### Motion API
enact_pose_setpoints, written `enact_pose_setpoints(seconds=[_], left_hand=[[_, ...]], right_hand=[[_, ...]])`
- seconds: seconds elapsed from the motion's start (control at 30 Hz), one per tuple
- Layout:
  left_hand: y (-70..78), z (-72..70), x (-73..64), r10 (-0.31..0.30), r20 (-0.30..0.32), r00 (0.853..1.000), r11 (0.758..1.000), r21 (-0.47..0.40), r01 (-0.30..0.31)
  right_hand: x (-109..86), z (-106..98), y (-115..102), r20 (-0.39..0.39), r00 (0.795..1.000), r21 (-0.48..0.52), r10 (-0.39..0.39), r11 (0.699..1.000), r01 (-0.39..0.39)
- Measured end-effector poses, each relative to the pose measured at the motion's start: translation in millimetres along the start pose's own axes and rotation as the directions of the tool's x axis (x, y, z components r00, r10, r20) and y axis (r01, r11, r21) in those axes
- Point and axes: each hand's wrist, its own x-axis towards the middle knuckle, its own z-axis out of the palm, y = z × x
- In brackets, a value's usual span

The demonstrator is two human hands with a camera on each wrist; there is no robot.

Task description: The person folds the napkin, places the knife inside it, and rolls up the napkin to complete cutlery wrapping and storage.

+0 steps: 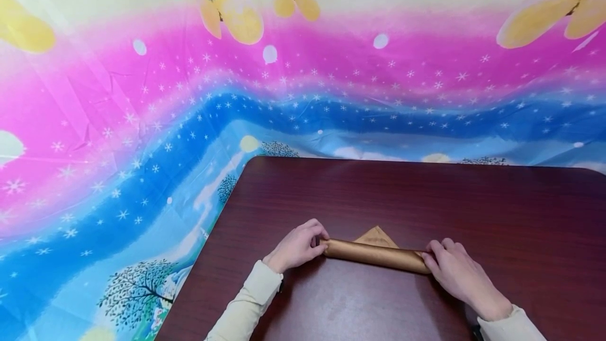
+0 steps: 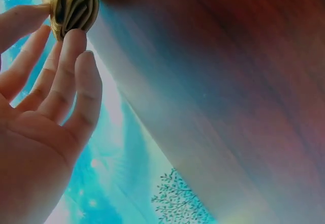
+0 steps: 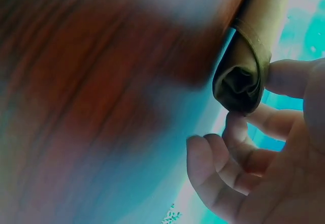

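A golden-brown satin cloth point(image 1: 376, 255), rolled into a tube, lies across the table in the head view. One flat triangular corner of it sticks out on the far side. My left hand point(image 1: 298, 246) pinches the roll's left end between thumb and fingers. At the opposite end, my right hand point(image 1: 461, 275) grips the cloth in the same way. Spiral layers show in the cloth's end point(image 2: 76, 10) in the left wrist view, close to the fingertips. The right wrist view shows the other end of the cloth point(image 3: 249, 56), with a stitched hem edge wrapped round it.
The dark reddish-brown table point(image 1: 379, 193) has rounded far corners. Behind it and to its left hangs a printed fabric backdrop point(image 1: 303, 78) in pink, blue and cream, with snowflakes, trees and cartoon figures.
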Motion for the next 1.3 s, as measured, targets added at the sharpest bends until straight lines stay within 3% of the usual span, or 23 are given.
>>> enact_pose_setpoints(seconds=[0.17,0.33,0.47,0.67,1.03,1.3], left_hand=[[2.6,1.6,-2.1,0.018,0.0,1.0,0.998,0.061,-0.018],[3.2,2.2,-3.7,0.026,-0.011,1.0,0.994,0.107,-0.024],[4.4,0.6,-3.6,0.037,-0.013,0.999,0.99,0.137,-0.035],[5.3,1.8,-4.4,0.049,-0.003,0.999,0.977,0.208,-0.047],[6.0,1.8,-2.2,0.129,-0.009,0.992,0.935,0.334,-0.118],[4.1,5.9,0.5,0.095,0.025,0.995,0.922,0.375,-0.098]], right_hand=[[-2.8,1,-3,-0.078,0.996,0.009,-0.032,0.999,0.033],[-2.9,0,-8,-0.157,0.974,-0.014,-0.161,0.987,0.161],[-2.6,-1,-12,-0.131,0.962,-0.044,-0.239,0.971,0.235],[-5.2,-3,-11,-0.063,0.973,-0.068,-0.224,0.973,0.22],[-6.9,5,-3,-0.181,0.945,-0.049,-0.272,0.962,0.267],[-8.7,6,-2,-0.176,0.952,-0.031,-0.251,0.968,0.25]])
